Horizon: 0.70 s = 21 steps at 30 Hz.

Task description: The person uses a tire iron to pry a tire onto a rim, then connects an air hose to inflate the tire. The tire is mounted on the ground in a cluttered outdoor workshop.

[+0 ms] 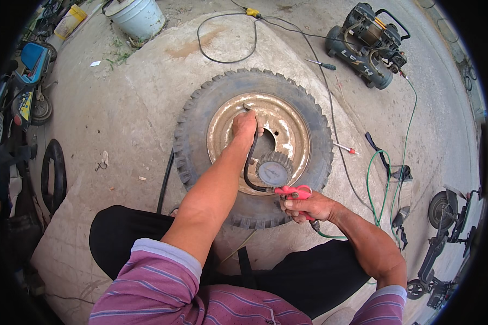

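A knobby black tire [192, 127] on a rusty cream rim [295, 127] lies flat on the concrete before me. Closed around the end of a short black hose [248, 170], my left hand [246, 125] is at the upper left of the rim, beside the valve stem [247, 106]. My right hand [307, 208] grips a red tire inflator [294, 192] over the tire's near right edge. Its round pressure gauge [273, 172], in a dark ribbed cover, faces up over the rim. From the inflator's lower end runs a green air hose [331, 236].
A black air compressor [366, 46] stands at the far right, a screwdriver [321, 64] near it. A red-handled tool [346, 148] lies right of the tire. Cables and hoses cross the ground. Also around are a white bucket [137, 20], an inner tube [53, 176] and a scooter [436, 244].
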Tool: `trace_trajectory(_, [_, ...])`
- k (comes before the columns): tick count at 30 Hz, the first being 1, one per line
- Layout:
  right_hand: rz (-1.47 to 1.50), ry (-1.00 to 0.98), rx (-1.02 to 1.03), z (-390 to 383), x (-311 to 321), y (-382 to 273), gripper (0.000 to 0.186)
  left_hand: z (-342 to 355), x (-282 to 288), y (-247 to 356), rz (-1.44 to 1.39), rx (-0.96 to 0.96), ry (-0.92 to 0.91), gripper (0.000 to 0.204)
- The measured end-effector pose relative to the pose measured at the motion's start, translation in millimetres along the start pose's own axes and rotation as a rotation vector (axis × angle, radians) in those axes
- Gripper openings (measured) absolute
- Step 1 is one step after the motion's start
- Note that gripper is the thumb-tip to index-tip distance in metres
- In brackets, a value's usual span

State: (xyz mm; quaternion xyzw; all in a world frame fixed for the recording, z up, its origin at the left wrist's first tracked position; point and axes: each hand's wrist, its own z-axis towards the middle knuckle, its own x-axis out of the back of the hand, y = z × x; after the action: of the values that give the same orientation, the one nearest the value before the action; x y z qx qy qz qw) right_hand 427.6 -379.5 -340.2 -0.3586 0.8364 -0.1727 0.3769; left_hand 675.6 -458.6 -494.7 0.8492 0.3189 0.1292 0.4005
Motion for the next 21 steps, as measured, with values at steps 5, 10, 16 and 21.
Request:
trace_trajectory(5, [-0.005,0.001,0.001,0.2,-1.2,-1.4,0.029,3.0,0.9,-2.2,-0.006,-0.001,-0.010,0.027])
trace_trajectory(10, [-0.015,-0.008,-0.008,1.1,1.9,1.9,0.029,0.6,-0.4,-0.6,0.002,0.002,0.000,0.028])
trace_trajectory(16, [-0.026,-0.003,0.005,0.4,-0.9,-0.7,0.029,-0.7,0.0,0.7,-0.009,0.008,-0.001,0.027])
trace_trajectory(21, [-0.027,-0.006,0.008,-0.1,-1.8,-2.2,0.027,-1.5,0.2,0.9,-0.020,0.006,0.000,0.027])
